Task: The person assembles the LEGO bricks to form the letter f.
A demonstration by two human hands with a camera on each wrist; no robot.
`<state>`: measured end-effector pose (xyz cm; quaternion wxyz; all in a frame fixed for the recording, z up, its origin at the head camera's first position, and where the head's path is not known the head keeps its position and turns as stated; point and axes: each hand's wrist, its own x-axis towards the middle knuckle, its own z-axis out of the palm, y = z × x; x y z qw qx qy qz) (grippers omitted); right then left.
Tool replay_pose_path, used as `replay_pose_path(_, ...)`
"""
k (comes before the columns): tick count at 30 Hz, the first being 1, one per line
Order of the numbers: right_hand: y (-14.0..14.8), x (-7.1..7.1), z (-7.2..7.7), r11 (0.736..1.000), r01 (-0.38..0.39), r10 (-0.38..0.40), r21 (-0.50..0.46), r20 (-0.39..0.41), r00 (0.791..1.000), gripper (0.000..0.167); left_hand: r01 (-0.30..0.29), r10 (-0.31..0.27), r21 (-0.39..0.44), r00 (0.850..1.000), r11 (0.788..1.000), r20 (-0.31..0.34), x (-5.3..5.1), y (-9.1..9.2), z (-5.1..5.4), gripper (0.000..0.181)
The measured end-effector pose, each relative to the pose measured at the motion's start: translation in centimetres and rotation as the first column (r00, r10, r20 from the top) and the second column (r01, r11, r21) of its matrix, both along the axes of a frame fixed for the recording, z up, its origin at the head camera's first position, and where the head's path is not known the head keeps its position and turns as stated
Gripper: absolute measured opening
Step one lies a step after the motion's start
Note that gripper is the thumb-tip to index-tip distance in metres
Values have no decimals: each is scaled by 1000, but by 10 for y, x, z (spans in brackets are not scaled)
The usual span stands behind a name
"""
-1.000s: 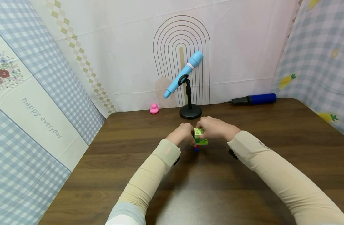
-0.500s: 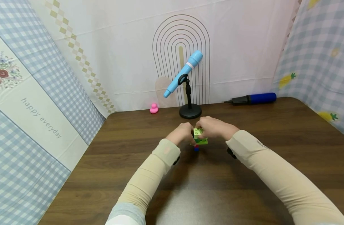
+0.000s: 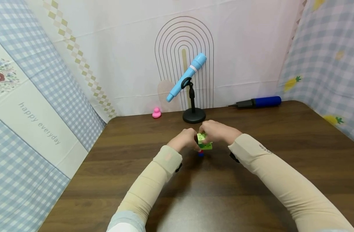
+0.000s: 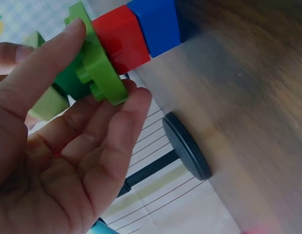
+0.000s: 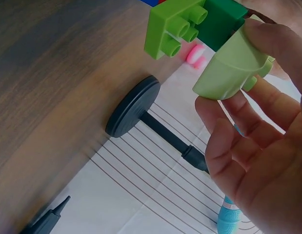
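A small tower of toy building blocks stands on the table between my two hands. At its bottom is a blue block (image 4: 158, 24), with a red block (image 4: 122, 41) above it. On the red one sits a wide bright green block (image 4: 106, 70) with studs, then a dark green block (image 5: 221, 22), and a pale green block (image 5: 229, 68) with a curved side on top. My left hand (image 3: 183, 140) grips the tower at the bright green block, thumb on one side and fingers on the other. From the right, my right hand (image 3: 218, 131) pinches the pale green block.
Behind the hands, a light blue microphone (image 3: 185, 77) leans in a black stand (image 3: 193, 116). A pink toy duck (image 3: 156, 112) sits near the table's back edge. A blue and black hand pump (image 3: 258, 102) lies at the back right. Printed cloth (image 3: 130, 64) hangs behind the table (image 3: 107, 174).
The head view has shifted slightly. Both hands keep their hold on the block tower, with little visible movement against the table.
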<state>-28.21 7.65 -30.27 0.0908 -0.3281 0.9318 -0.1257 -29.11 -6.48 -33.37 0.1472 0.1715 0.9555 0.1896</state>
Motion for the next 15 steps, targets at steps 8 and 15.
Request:
replay_pose_path(8,0,0,0,1000,-20,20,-1,-9,1000,17,53,-52,40,998,998,-31,8,-3,16,23)
replay_pose_path(15,-1,-2,1,1000,-26,26,-6,8,1000,16,86,-88,-29,993,996,-82,8,-1,23,20)
